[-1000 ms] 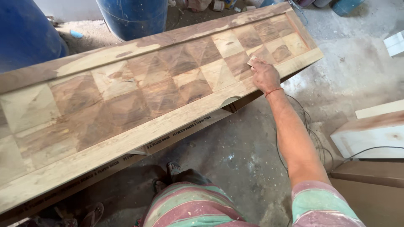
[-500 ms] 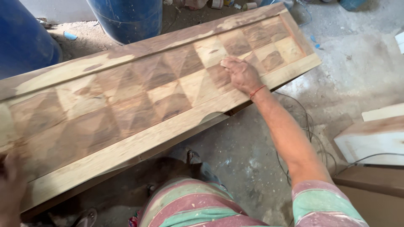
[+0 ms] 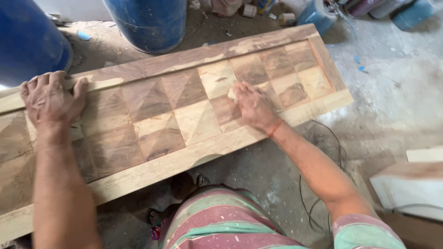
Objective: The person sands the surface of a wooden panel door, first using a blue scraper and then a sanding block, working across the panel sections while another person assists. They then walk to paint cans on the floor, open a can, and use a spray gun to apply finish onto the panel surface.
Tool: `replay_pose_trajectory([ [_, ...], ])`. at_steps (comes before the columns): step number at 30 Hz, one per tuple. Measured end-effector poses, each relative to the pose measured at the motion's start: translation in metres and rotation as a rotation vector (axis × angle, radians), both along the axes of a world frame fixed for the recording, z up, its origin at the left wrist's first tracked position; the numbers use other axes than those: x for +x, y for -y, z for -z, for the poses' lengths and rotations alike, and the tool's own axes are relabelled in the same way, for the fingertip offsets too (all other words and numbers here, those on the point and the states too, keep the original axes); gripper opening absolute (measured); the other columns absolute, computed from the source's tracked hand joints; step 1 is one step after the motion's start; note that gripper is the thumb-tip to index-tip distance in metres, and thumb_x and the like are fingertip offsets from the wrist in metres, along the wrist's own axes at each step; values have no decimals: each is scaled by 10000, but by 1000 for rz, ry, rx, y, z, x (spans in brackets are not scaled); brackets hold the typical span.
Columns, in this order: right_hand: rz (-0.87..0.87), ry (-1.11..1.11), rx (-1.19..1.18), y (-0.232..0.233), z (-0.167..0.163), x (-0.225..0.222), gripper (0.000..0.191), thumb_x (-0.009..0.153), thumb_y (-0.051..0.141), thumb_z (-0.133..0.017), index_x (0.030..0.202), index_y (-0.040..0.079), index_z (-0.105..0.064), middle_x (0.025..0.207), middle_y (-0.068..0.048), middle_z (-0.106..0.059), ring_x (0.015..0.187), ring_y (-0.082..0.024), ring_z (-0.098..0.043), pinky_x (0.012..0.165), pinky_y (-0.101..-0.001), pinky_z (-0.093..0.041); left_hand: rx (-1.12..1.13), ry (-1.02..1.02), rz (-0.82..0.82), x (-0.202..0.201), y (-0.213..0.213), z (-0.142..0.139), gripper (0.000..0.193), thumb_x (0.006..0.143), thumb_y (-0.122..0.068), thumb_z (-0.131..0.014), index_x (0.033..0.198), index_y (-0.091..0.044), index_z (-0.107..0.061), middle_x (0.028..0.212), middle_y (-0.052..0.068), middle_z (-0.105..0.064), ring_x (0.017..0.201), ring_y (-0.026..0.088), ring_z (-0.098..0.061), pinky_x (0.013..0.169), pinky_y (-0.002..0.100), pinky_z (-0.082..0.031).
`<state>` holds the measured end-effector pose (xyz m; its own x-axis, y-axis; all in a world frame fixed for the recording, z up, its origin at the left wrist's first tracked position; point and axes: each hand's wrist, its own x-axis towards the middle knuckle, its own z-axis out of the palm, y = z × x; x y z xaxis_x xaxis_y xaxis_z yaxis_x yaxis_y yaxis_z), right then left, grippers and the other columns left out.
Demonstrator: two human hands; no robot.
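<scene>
A long wooden door panel (image 3: 152, 115) with raised pyramid-shaped squares in light and dark wood lies in front of me. My right hand (image 3: 254, 105) presses a small pale pad (image 3: 232, 93), probably sandpaper, against one of the squares right of the panel's middle. My left hand (image 3: 51, 99) rests flat on the panel's far rail at the left, fingers curled over the edge.
Two blue barrels (image 3: 150, 20) stand beyond the panel. Cans and small containers (image 3: 318, 11) sit at the back right. A thin cable (image 3: 337, 157) lies on the dusty concrete floor. Pale wooden blocks (image 3: 410, 184) are at the right.
My right hand has slid leftward along the panel, from its right end towards the middle. My left hand has come into view and settled on the far rail.
</scene>
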<state>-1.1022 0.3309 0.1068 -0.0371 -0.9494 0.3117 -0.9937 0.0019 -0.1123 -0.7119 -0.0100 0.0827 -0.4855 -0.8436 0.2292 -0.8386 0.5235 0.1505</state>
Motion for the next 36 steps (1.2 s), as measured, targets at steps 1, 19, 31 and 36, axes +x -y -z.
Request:
replay_pose_trajectory([
  [1,23,7,-3,20,-3,-9,408,997,136,-501,1359,-27,-595,1372,-231,-644,1288,-406,-576,1068,-488,-451,-70,-12,-19,-4,1,2,496,1077,-539,-666,1189,-58,-715,1280,186,-687,1269,344,-577,1143,503,-309],
  [19,155,382,293,60,-75,-22,366,925,343,-689,1235,156,-746,1188,-76,-740,1056,-192,-691,909,-292,-555,-88,-231,21,2,0,7,359,1071,-459,-710,1038,-108,-777,1108,85,-750,1212,275,-630,1177,440,-341],
  [31,-78,-65,-16,80,-12,70,394,960,75,-497,1318,-41,-614,1249,-213,-697,1197,-353,-646,1035,-438,-520,-101,-236,-15,5,8,17,376,1061,-459,-740,954,-100,-773,1033,99,-739,1082,300,-622,1089,444,-377],
  [36,8,-48,-1,97,-14,75,381,1017,89,-452,1329,-53,-619,1217,-265,-682,1130,-399,-639,1020,-462,-515,-166,-277,17,5,5,23,332,1042,-419,-742,938,-105,-764,1012,80,-742,1090,295,-619,1089,438,-382],
])
